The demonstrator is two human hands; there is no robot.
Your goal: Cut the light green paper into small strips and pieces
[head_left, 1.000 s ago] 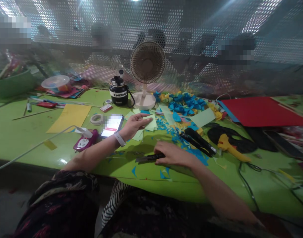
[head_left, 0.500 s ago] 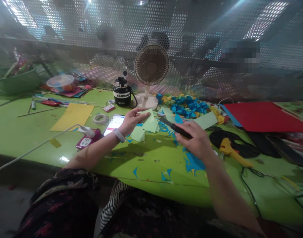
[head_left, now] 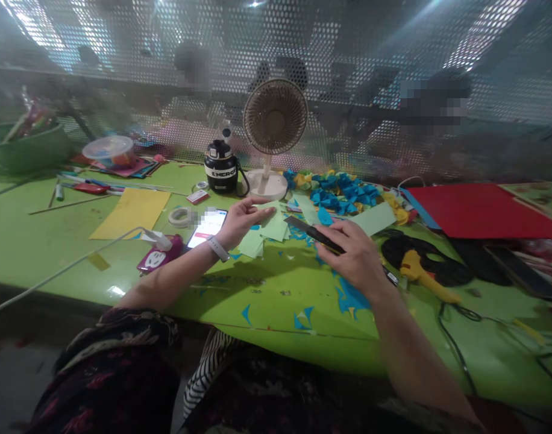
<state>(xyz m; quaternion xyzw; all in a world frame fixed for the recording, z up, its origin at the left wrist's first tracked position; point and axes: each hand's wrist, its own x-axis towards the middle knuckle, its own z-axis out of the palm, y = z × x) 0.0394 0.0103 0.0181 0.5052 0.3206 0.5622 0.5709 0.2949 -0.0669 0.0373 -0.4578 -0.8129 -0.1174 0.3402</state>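
Pale green paper pieces [head_left: 274, 224] are pinched between the thumb and fingers of my left hand [head_left: 240, 222]. More light green pieces [head_left: 250, 243] lie just below it. My right hand [head_left: 355, 253] is wrapped round the black handle of a utility knife [head_left: 313, 231]. Its blade points left, close to the right edge of the held paper; whether it touches cannot be made out. Small blue paper scraps [head_left: 303, 232] are scattered under and around the knife. A pale green strip [head_left: 374, 219] lies behind my right hand, and blue paper [head_left: 352, 296] is partly under that wrist.
A fan [head_left: 276, 117] and a black flask [head_left: 220, 172] stand at the back, beside a pile of blue and yellow folded paper [head_left: 343, 191]. A lit phone [head_left: 207, 230] and purple power socket [head_left: 161, 252] sit left. Right are a yellow glue gun [head_left: 427, 278] and red sheet [head_left: 479, 211].
The knife has moved slightly left and its blade tip is nearer the paper. My right hand has shifted a little with it. My left hand is almost unchanged, still pinching the paper.
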